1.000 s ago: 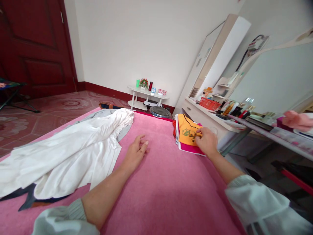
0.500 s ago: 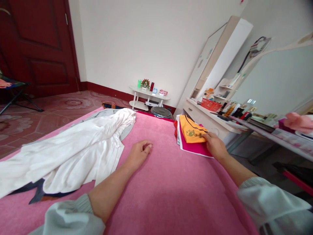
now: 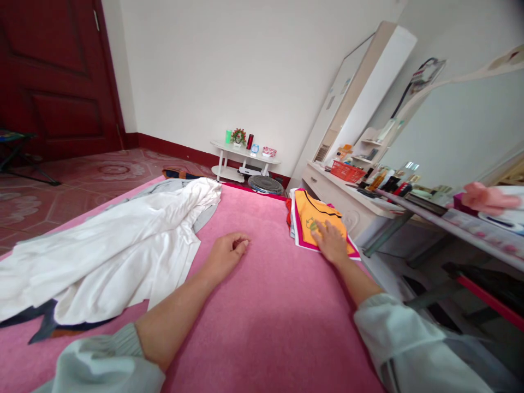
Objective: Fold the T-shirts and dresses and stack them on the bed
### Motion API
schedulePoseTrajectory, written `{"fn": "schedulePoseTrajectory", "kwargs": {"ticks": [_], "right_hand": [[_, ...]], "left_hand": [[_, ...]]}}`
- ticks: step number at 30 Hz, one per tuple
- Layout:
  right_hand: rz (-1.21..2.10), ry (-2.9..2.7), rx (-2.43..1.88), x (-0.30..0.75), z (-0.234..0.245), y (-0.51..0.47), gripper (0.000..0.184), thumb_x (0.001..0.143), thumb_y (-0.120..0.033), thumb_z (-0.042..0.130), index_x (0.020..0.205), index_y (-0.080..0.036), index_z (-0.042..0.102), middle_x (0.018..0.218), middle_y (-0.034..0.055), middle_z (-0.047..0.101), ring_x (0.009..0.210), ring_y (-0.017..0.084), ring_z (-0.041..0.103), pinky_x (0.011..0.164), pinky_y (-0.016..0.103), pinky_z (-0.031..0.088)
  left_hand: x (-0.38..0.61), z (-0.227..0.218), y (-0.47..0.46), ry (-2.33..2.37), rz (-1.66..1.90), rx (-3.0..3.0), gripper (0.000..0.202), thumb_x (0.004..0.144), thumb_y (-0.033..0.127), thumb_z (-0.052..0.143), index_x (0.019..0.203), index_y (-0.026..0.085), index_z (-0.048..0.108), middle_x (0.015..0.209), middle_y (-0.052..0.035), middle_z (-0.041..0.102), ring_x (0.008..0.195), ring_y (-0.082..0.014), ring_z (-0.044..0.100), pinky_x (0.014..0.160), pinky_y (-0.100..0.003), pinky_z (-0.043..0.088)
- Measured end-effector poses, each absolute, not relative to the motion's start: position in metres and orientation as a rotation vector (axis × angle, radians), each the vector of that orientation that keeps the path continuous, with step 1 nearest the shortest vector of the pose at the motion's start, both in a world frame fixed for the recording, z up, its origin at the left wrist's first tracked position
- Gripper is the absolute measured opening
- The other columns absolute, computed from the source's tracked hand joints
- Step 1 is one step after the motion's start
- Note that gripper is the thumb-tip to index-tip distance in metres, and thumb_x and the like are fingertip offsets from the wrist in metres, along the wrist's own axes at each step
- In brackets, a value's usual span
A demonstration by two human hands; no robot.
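Note:
My right hand (image 3: pixel 332 243) lies with fingers spread on an orange garment (image 3: pixel 315 206) with dark trim and a small green print. The garment lies flat on a pile of folded clothes, a magenta cloth (image 3: pixel 302 236) with a white edge showing beneath it. My left hand (image 3: pixel 227 254) rests on the pink bed cover (image 3: pixel 270 305) with its fingers curled in and nothing visible in them. To its left a white shirt (image 3: pixel 110 240) is spread over grey and dark clothes.
A dressing table (image 3: pixel 313 177) with a red basket (image 3: pixel 347 171) and bottles stands at the right, beside a metal-framed table (image 3: pixel 434 218). Beyond the bed is a low white stand (image 3: pixel 239 148) with small items. A dark red door (image 3: pixel 57 71) is at the far left.
My right hand has let go of the orange garment's corner and moved left onto its top, fingers now spread. The garment lies flatter over the pile. My left hand stays curled on the cover.

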State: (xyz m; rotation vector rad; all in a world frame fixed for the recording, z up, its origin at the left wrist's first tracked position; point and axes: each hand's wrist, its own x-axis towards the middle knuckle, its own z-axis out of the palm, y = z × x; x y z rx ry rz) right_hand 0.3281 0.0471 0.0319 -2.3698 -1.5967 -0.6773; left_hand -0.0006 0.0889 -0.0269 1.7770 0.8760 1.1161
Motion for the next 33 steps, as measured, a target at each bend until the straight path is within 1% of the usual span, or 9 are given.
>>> {"fn": "schedulePoseTrajectory", "kwargs": {"ticks": [3,6,9,12,16,20,27,30,33], "right_hand": [[-0.396,-1.579,-2.566,0.328,0.011,0.058,0.055,0.092,-0.054,0.025,0.143,-0.033,0.029,0.15,0.0105,0.026,0.131,0.032,0.031,0.098,0.057,0.029],[-0.208,-1.573,-2.652,0.324,0.017,0.058,0.059,0.09,-0.057,0.026,0.145,-0.034,0.023,0.152,0.0102,0.019,0.135,0.035,0.024,0.099,0.061,0.025],[-0.212,-1.502,-2.658,0.29,0.029,0.043,0.062,0.09,-0.053,0.032,0.146,-0.027,0.023,0.153,0.0129,0.014,0.138,0.037,0.012,0.102,0.063,0.018],[-0.25,-1.783,-2.345,0.229,0.024,0.016,0.064,0.09,-0.052,0.035,0.146,-0.023,0.022,0.155,0.0117,0.006,0.14,0.034,0.0,0.106,0.059,0.012],[0.089,-2.155,-1.987,0.155,0.004,-0.02,0.06,0.092,-0.053,0.031,0.146,-0.027,0.022,0.154,0.009,0.013,0.141,0.03,0.008,0.108,0.057,0.011],[0.092,-2.1,-1.982,0.13,-0.004,-0.035,0.056,0.094,-0.049,0.026,0.144,-0.023,0.028,0.153,0.0098,0.02,0.14,0.028,0.013,0.109,0.056,0.01],[0.025,-2.026,-1.885,0.137,-0.006,-0.034,0.051,0.09,-0.046,0.044,0.137,-0.026,0.04,0.147,0.0096,0.034,0.136,0.027,0.025,0.108,0.052,0.018],[0.089,-2.007,-1.817,0.141,-0.007,-0.034,0.051,0.085,-0.046,0.053,0.132,-0.029,0.047,0.145,0.0083,0.038,0.134,0.027,0.029,0.107,0.052,0.019],[0.125,-1.971,-1.723,0.147,-0.008,-0.033,0.043,0.082,-0.04,0.058,0.124,-0.031,0.055,0.139,0.0057,0.046,0.13,0.023,0.037,0.107,0.046,0.022]], "left_hand": [[-0.001,-0.026,0.089,0.884,1.104,1.766,0.024,0.082,0.033,0.05,0.085,0.016,0.066,0.072,-0.0017,0.064,0.067,-0.0161,0.058,0.063,-0.025,0.045],[-0.002,-0.025,0.089,0.88,1.099,1.743,0.025,0.081,0.035,0.051,0.086,0.016,0.066,0.068,-0.0008,0.063,0.065,-0.0158,0.057,0.062,-0.025,0.044],[-0.004,-0.024,0.088,0.847,1.108,1.742,0.025,0.081,0.036,0.051,0.084,0.016,0.066,0.065,-0.0001,0.061,0.063,-0.0156,0.056,0.061,-0.025,0.043],[-0.004,-0.023,0.086,0.832,1.108,1.779,0.025,0.081,0.035,0.05,0.082,0.016,0.066,0.064,-0.0003,0.061,0.062,-0.0161,0.056,0.06,-0.025,0.043],[-0.003,-0.02,0.081,0.848,1.102,2.011,0.021,0.08,0.027,0.051,0.087,0.017,0.068,0.079,-0.0041,0.066,0.074,-0.0183,0.059,0.071,-0.028,0.045],[0.001,-0.021,0.074,0.868,0.963,2.331,0.024,0.076,0.019,0.054,0.097,0.018,0.068,0.095,-0.007,0.064,0.087,-0.0193,0.058,0.08,-0.03,0.045],[-0.002,-0.029,0.055,0.937,0.924,2.61,0.037,0.084,0.015,0.046,0.117,0.019,0.061,0.111,-0.0097,0.059,0.104,-0.0211,0.052,0.094,-0.035,0.04],[-0.005,-0.031,0.051,0.949,0.927,2.627,0.038,0.084,0.015,0.047,0.12,0.018,0.06,0.119,-0.01,0.058,0.109,-0.022,0.051,0.097,-0.036,0.038],[-0.006,-0.032,0.051,0.937,0.936,2.602,0.036,0.083,0.018,0.05,0.117,0.019,0.062,0.121,-0.009,0.059,0.113,-0.0224,0.051,0.099,-0.036,0.038]]}}
